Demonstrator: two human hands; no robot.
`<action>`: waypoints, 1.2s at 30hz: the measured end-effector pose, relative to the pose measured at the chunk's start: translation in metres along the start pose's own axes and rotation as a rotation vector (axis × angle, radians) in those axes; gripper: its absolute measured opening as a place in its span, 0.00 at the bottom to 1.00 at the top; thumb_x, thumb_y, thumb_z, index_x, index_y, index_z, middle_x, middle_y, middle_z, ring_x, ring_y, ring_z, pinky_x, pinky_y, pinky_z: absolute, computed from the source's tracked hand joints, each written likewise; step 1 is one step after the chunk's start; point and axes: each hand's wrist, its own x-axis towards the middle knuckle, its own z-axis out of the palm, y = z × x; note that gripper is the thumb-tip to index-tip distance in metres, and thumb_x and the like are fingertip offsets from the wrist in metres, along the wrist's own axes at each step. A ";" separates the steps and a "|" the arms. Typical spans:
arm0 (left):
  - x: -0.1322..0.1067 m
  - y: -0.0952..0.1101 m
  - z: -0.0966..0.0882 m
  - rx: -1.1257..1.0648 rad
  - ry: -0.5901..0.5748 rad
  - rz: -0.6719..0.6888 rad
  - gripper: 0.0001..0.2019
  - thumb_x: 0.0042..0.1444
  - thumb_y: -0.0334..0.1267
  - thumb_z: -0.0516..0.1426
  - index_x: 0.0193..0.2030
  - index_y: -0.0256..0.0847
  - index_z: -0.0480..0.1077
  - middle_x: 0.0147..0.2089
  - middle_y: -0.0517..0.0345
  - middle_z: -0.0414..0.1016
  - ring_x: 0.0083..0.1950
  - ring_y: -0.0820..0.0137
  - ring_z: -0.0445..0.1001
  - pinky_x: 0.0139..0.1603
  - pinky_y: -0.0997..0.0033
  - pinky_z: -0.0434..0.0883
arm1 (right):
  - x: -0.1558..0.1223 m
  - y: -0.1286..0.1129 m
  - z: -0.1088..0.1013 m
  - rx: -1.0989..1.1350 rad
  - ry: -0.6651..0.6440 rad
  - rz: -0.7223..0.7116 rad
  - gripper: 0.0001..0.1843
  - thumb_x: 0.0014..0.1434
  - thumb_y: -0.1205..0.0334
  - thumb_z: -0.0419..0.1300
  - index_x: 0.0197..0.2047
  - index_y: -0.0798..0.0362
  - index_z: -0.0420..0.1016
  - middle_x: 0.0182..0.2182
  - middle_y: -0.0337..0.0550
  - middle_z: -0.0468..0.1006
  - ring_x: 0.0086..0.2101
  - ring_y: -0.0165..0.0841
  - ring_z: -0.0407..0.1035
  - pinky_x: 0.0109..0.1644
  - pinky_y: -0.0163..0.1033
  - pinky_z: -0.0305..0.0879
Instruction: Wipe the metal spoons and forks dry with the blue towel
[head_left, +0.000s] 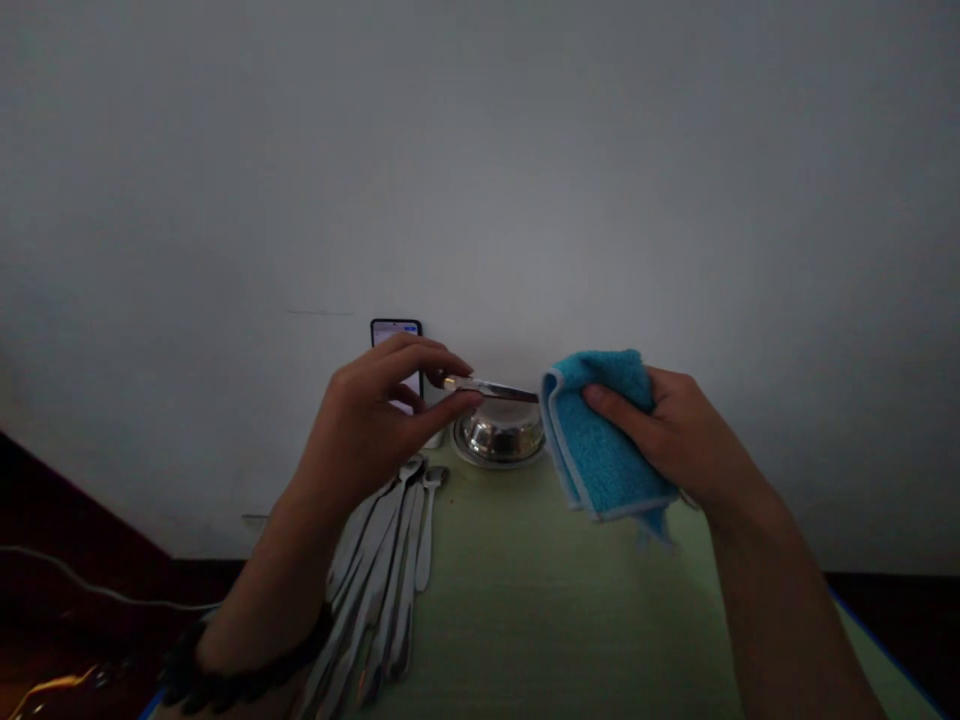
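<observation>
Between the thumb and fingers of my left hand is a metal table knife, held roughly level above the table. Its far end points right and reaches the edge of a folded blue cloth. My right hand grips that cloth, thumb on the near side and the other fingers mostly hidden behind it. Below the knife, a shiny metal bowl appears to sit upside down. Under and beside my left forearm lies a pile of metal cutlery, with several spoons and long handles.
A phone leans against the pale wall behind my left hand. The green tabletop extends toward me. At the lower left, a white cable runs past the table.
</observation>
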 end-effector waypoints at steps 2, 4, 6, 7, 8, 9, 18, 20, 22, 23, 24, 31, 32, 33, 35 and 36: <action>-0.003 -0.005 -0.003 0.007 0.009 -0.004 0.09 0.48 0.37 0.62 0.36 0.40 0.72 0.37 0.59 0.71 0.34 0.75 0.71 0.28 0.80 0.72 | 0.000 0.006 0.000 0.046 0.024 0.061 0.17 0.54 0.46 0.56 0.31 0.52 0.73 0.25 0.37 0.75 0.24 0.29 0.68 0.27 0.33 0.63; -0.005 -0.007 -0.005 -0.005 0.012 -0.009 0.09 0.48 0.36 0.62 0.37 0.40 0.71 0.37 0.59 0.72 0.33 0.75 0.71 0.29 0.79 0.72 | 0.000 0.011 0.001 0.087 0.045 0.104 0.18 0.53 0.45 0.56 0.31 0.53 0.73 0.25 0.38 0.75 0.23 0.29 0.68 0.27 0.34 0.64; -0.006 -0.008 -0.005 -0.024 0.018 -0.011 0.09 0.48 0.36 0.62 0.38 0.41 0.71 0.37 0.59 0.72 0.33 0.75 0.71 0.29 0.79 0.73 | 0.000 0.013 0.002 0.123 0.052 0.136 0.18 0.52 0.45 0.57 0.31 0.53 0.73 0.24 0.39 0.76 0.23 0.30 0.69 0.26 0.35 0.64; -0.006 -0.008 -0.004 -0.028 0.023 -0.012 0.09 0.48 0.36 0.62 0.38 0.41 0.71 0.37 0.59 0.72 0.34 0.74 0.72 0.29 0.79 0.73 | -0.001 0.014 0.002 0.139 0.048 0.148 0.19 0.52 0.44 0.57 0.31 0.53 0.73 0.24 0.39 0.76 0.23 0.30 0.69 0.26 0.35 0.64; -0.006 -0.007 -0.004 -0.030 0.028 -0.015 0.09 0.48 0.37 0.62 0.38 0.41 0.71 0.36 0.59 0.72 0.34 0.74 0.72 0.29 0.79 0.73 | -0.001 0.014 0.002 0.150 0.041 0.155 0.19 0.51 0.44 0.57 0.32 0.53 0.73 0.25 0.40 0.76 0.23 0.31 0.69 0.25 0.35 0.65; -0.006 -0.007 -0.003 -0.029 0.029 -0.020 0.09 0.49 0.37 0.62 0.37 0.41 0.71 0.36 0.59 0.73 0.35 0.74 0.72 0.29 0.79 0.73 | -0.002 0.014 0.002 0.160 0.032 0.157 0.19 0.51 0.44 0.57 0.32 0.53 0.73 0.25 0.41 0.76 0.23 0.31 0.69 0.25 0.36 0.65; -0.003 0.000 -0.003 -0.033 -0.112 0.020 0.08 0.51 0.39 0.60 0.39 0.42 0.72 0.37 0.60 0.74 0.34 0.75 0.72 0.32 0.79 0.72 | -0.002 0.009 0.001 0.121 -0.072 0.173 0.20 0.53 0.44 0.55 0.29 0.54 0.72 0.20 0.39 0.72 0.19 0.30 0.66 0.21 0.34 0.62; -0.002 0.003 -0.003 -0.022 -0.172 0.031 0.08 0.52 0.39 0.59 0.39 0.43 0.72 0.35 0.62 0.74 0.33 0.76 0.72 0.32 0.81 0.71 | 0.000 0.005 0.001 0.064 -0.091 0.139 0.20 0.53 0.44 0.56 0.27 0.54 0.71 0.21 0.37 0.72 0.20 0.28 0.65 0.22 0.33 0.62; -0.001 0.006 -0.003 -0.024 -0.221 0.037 0.08 0.53 0.39 0.59 0.40 0.43 0.72 0.34 0.63 0.75 0.31 0.77 0.72 0.30 0.82 0.69 | 0.002 0.001 0.002 0.006 -0.112 0.089 0.19 0.53 0.44 0.56 0.28 0.53 0.71 0.22 0.37 0.73 0.22 0.28 0.66 0.24 0.33 0.63; -0.001 0.008 -0.003 -0.028 -0.238 0.038 0.08 0.53 0.38 0.58 0.40 0.42 0.72 0.34 0.63 0.75 0.31 0.77 0.72 0.30 0.82 0.69 | 0.002 -0.001 0.002 -0.013 -0.128 0.066 0.18 0.53 0.45 0.56 0.30 0.53 0.72 0.24 0.37 0.74 0.24 0.29 0.67 0.26 0.33 0.63; 0.000 0.008 -0.003 -0.033 -0.249 0.039 0.07 0.54 0.38 0.57 0.40 0.42 0.71 0.34 0.63 0.75 0.31 0.77 0.72 0.30 0.82 0.69 | 0.003 -0.002 0.003 -0.021 -0.152 0.047 0.18 0.53 0.45 0.56 0.31 0.53 0.72 0.25 0.38 0.74 0.25 0.29 0.68 0.27 0.33 0.64; 0.001 0.003 0.000 -0.038 -0.211 0.047 0.07 0.56 0.37 0.56 0.39 0.40 0.70 0.38 0.60 0.72 0.36 0.76 0.71 0.33 0.80 0.70 | -0.005 0.000 0.001 0.057 -0.477 0.033 0.15 0.56 0.49 0.54 0.40 0.52 0.70 0.32 0.40 0.76 0.31 0.33 0.71 0.32 0.35 0.67; 0.000 0.002 0.001 -0.036 -0.197 0.051 0.07 0.55 0.38 0.56 0.39 0.40 0.71 0.37 0.60 0.72 0.36 0.76 0.71 0.33 0.80 0.69 | -0.007 0.001 0.000 0.097 -0.516 0.042 0.15 0.57 0.50 0.54 0.41 0.51 0.69 0.33 0.40 0.76 0.32 0.33 0.71 0.33 0.36 0.68; 0.000 0.001 0.001 -0.035 -0.179 0.053 0.07 0.55 0.38 0.57 0.39 0.40 0.71 0.37 0.60 0.72 0.35 0.76 0.70 0.32 0.79 0.69 | -0.008 0.002 -0.001 0.146 -0.539 0.052 0.15 0.57 0.50 0.54 0.42 0.51 0.69 0.34 0.40 0.77 0.32 0.33 0.71 0.34 0.36 0.68; -0.001 0.000 0.002 -0.032 -0.130 0.047 0.07 0.53 0.38 0.58 0.38 0.40 0.71 0.36 0.59 0.72 0.34 0.76 0.70 0.32 0.78 0.70 | -0.009 0.005 -0.002 0.240 -0.507 0.072 0.16 0.57 0.52 0.55 0.45 0.50 0.68 0.36 0.40 0.76 0.35 0.34 0.72 0.36 0.37 0.69; -0.001 0.000 0.003 -0.026 -0.099 0.042 0.07 0.53 0.39 0.58 0.38 0.40 0.72 0.36 0.59 0.72 0.33 0.75 0.70 0.32 0.78 0.70 | -0.008 0.007 -0.002 0.276 -0.448 0.079 0.16 0.57 0.52 0.55 0.46 0.50 0.67 0.37 0.40 0.76 0.36 0.34 0.72 0.36 0.37 0.69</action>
